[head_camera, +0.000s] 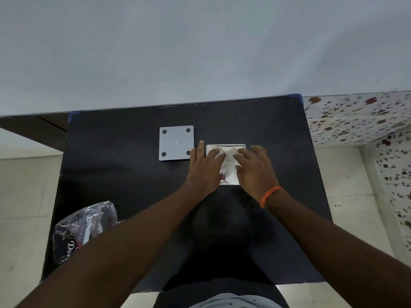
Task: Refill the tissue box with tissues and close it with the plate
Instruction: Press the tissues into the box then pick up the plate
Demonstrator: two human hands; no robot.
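A: Status from the head view?

B: Both my hands are over the tissue box [225,146], centre-right of the frame on the black table [133,185]. Left hand [205,166] lies flat, fingers spread, over the box's left edge. Right hand [255,168] is flat too, fingers pressing the tissues [228,162]. Neither hand grips anything; palms down, pushing.

A: Why flat?

B: The stack sits crumpled and looks proud of the rim. My guess: it needs squashing down evenly so the cover seats. Two hands keep the box from sliding.

A: Plate?

B: Plate [176,143] lies flat just left of the box, upper centre, four holes at its corners. Not touching the box as far as I can tell; my left fingertips end near its lower right corner. Parked close so it's one short move over.

A: Anything else?

B: Tissue wrapper [85,225] at lower left, well apart. Orange band [270,195] on my right wrist. Box not yet closed.
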